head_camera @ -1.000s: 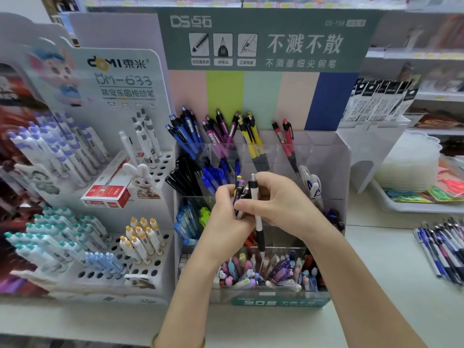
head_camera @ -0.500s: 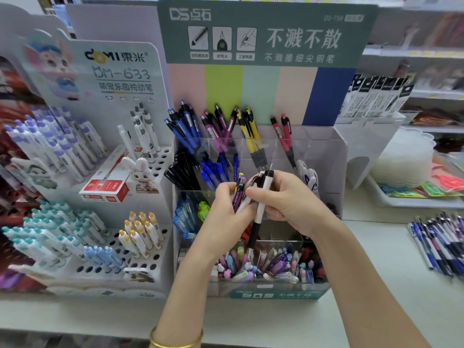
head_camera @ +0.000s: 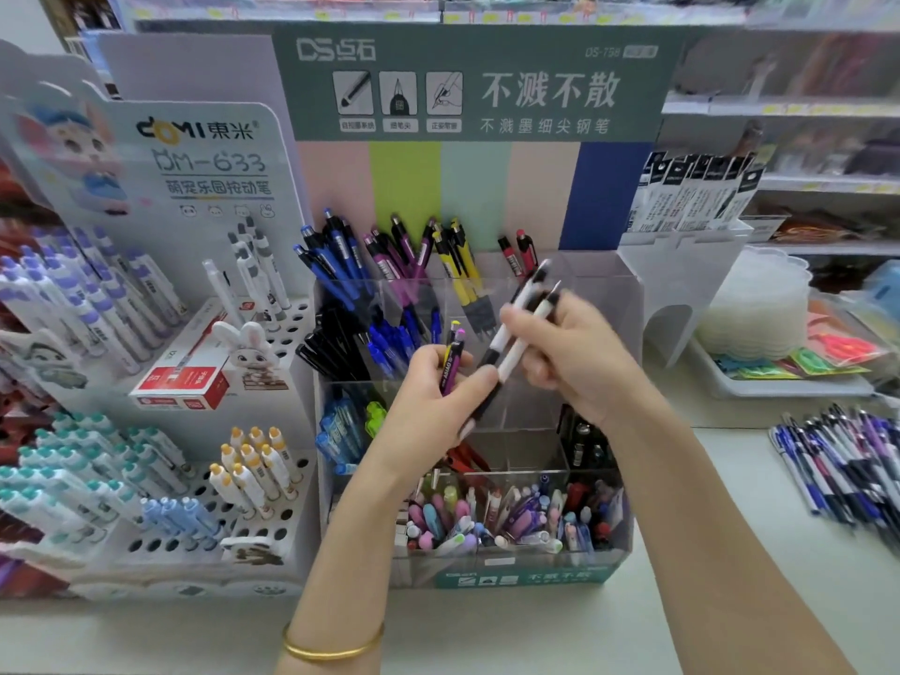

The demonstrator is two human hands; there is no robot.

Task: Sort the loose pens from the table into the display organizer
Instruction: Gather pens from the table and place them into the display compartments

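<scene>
A clear tiered display organizer (head_camera: 599, 294) stands in the middle of the table, its compartments holding blue, purple, yellow and red pens. In front of it my left hand (head_camera: 428, 397) grips a purple and a yellow pen (head_camera: 452, 358), upright. My right hand (head_camera: 574, 353) holds two white-and-black pens (head_camera: 516, 328), tilted up to the right; their lower ends touch my left fingers. A pile of loose pens (head_camera: 847, 460) lies on the table at the right edge.
A white DOMI pen rack (head_camera: 272, 509) with pegged pens stands at the left, touching the organizer. A white tray (head_camera: 779, 387) with clear lids and coloured packets sits at back right. Packaged refills (head_camera: 691, 192) hang above a white stand. Shelves run behind.
My right hand has drawn the white-and-black pens up and to the right, tilting them from upright to slanted. My left hand stays in place with the coloured pens.
</scene>
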